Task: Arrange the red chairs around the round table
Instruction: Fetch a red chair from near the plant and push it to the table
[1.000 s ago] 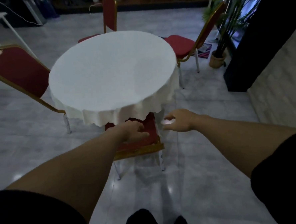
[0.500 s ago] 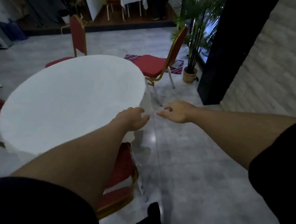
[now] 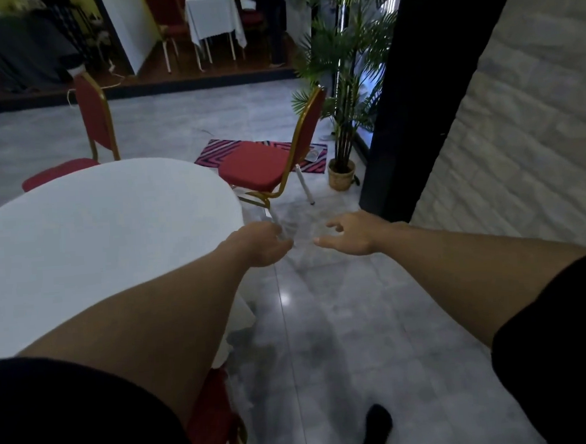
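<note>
Three red chairs being seen around round table [image 3: 97, 240], right-side chair [image 3: 267, 168] seat facing it, left hand [image 3: 262, 244] and right hand [image 3: 350, 235] being held out empty, fingers loosely spread.

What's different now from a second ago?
The left hand let go of the near chair, now low beside the table. Both hands, right hand too, reach empty toward the chair by the plant. The chairs stayed put.

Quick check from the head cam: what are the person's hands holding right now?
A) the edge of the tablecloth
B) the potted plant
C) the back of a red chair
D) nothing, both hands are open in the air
D: the left hand and right hand reach forward with fingers loose and nothing in them, short of the red chair ahead.
</note>
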